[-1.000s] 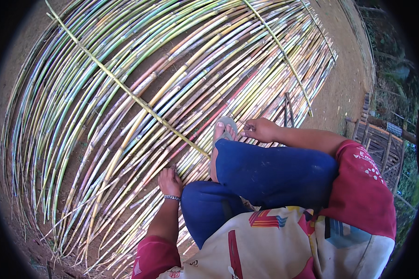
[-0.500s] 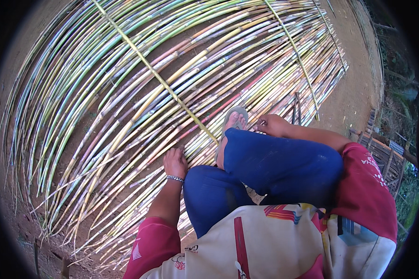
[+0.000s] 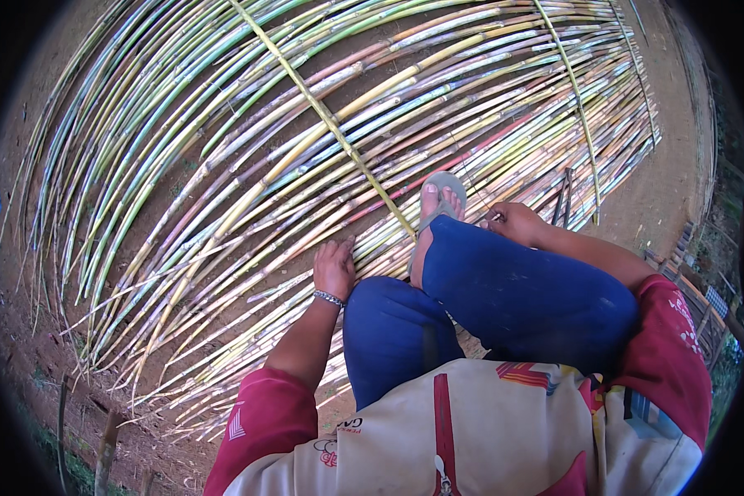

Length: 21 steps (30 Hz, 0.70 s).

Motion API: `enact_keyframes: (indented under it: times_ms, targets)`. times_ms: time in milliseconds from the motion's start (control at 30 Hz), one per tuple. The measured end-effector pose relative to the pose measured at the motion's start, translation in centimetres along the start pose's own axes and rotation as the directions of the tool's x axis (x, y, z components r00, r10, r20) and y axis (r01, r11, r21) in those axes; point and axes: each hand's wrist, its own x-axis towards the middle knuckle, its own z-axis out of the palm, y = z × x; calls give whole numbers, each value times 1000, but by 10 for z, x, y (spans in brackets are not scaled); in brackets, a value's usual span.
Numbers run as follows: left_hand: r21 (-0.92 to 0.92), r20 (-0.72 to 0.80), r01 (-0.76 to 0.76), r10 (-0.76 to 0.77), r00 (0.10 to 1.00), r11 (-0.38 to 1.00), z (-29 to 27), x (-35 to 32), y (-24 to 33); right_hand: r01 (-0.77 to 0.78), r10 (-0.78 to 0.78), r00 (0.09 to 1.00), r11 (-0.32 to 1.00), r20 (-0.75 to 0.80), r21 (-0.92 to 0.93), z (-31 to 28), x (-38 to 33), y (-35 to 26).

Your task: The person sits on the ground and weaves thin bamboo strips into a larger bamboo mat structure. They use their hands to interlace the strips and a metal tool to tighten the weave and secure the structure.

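The left hand (image 3: 334, 266) rests with loose fingers on the bamboo canes (image 3: 248, 207); the right hand (image 3: 512, 221) pinches a thin wire (image 3: 471, 183); canes look stiff, light, best taken mid-length.

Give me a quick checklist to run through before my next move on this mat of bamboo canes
1. Left hand flat on the bamboo canes, fingers spread: ok.
2. Right hand pinched on something at the canes beside the foot; what it holds is too small to see: cannot tell.
3. Sandalled foot resting on the canes, clear of both hands: ok.
4. Yellow cross strip lies across the canes and ends by the foot: ok.
5. Second cross strip on the right lies across the canes; whether it is tied: cannot tell.
6. Dark tool lies at the mat's edge near the right hand: ok.
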Motion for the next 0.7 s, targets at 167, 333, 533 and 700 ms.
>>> enact_keyframes:
  times_ms: [167,333,533,700]
  targets:
    - [-42,-136,-60,54,989,997,-18,-2,8,-36,35,999,999,35,28,-9,11,-4]
    - [187,-22,-27,32,999,982,-32,10,16,0,1,1000,998,15,-60,-25,25,-24]
    - [278,23,143,-155,988,950,-16,11,33,198,-215,972,967,-94,-161,-25,31,-37]
    - [128,-12,116,-116,993,985,-10,-3,31,413,-475,863,860,-172,-300,-13,30,-24]
